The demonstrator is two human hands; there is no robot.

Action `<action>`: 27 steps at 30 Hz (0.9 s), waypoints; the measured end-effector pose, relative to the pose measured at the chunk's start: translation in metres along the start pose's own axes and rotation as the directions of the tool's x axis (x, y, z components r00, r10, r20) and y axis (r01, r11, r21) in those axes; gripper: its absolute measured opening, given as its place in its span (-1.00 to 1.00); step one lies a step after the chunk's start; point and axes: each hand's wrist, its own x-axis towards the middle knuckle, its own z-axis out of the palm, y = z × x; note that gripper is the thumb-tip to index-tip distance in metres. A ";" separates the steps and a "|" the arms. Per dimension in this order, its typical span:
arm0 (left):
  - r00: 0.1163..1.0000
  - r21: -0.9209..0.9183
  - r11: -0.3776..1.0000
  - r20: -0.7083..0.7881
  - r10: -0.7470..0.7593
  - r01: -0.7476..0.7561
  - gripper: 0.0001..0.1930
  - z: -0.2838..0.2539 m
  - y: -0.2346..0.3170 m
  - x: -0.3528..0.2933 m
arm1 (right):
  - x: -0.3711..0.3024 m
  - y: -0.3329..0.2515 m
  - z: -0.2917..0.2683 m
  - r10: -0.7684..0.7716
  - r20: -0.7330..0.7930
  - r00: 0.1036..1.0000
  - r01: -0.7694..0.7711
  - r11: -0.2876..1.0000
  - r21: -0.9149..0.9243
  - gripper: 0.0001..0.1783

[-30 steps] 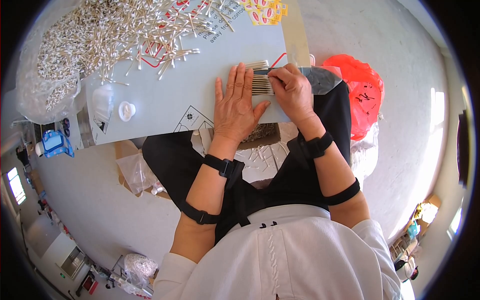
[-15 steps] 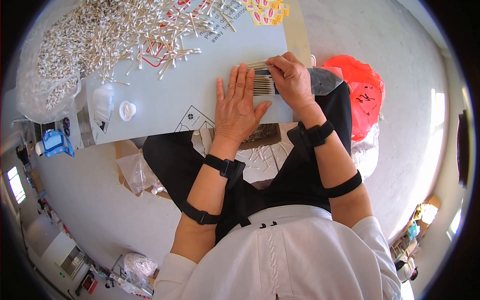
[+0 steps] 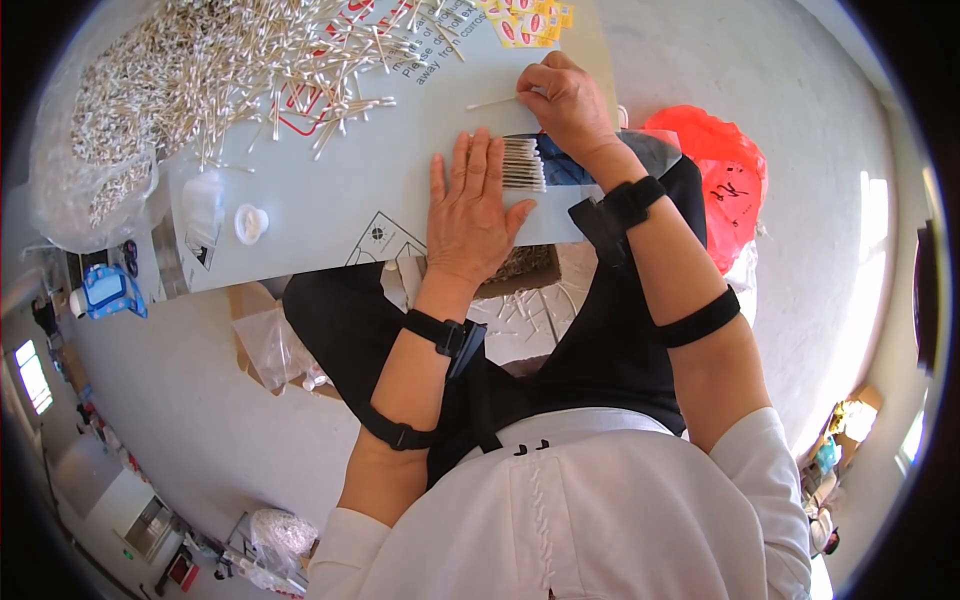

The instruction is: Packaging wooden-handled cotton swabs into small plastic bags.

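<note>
My left hand (image 3: 468, 205) lies flat, fingers spread, on a grey board (image 3: 330, 190) across my lap, pressing on the left side of a row of cotton swabs (image 3: 522, 164) lined up side by side. My right hand (image 3: 560, 98) is farther up the board, its fingertips pinched on a single cotton swab (image 3: 492, 102) that points left. A dark blue sheet (image 3: 562, 166) lies under the right end of the swab row. A large loose heap of cotton swabs (image 3: 250, 50) covers the far left of the board.
A clear plastic bag of swabs (image 3: 85, 150) sits at the far left. A small white cap (image 3: 250, 222) and a clear plastic piece (image 3: 200, 205) rest on the board. A red plastic bag (image 3: 715, 175) lies on the floor at right. Swabs (image 3: 525, 305) are scattered under the board.
My right hand has left the swab row and moved up the board, where it now pinches one loose swab. My left hand has stayed flat on the row.
</note>
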 end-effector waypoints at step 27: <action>0.881 -0.706 0.709 -0.344 -0.326 -0.014 -0.62 0.038 0.041 0.050 | -0.079 -0.039 0.009 0.392 -0.320 0.863 -0.140 0.793 0.593 -0.74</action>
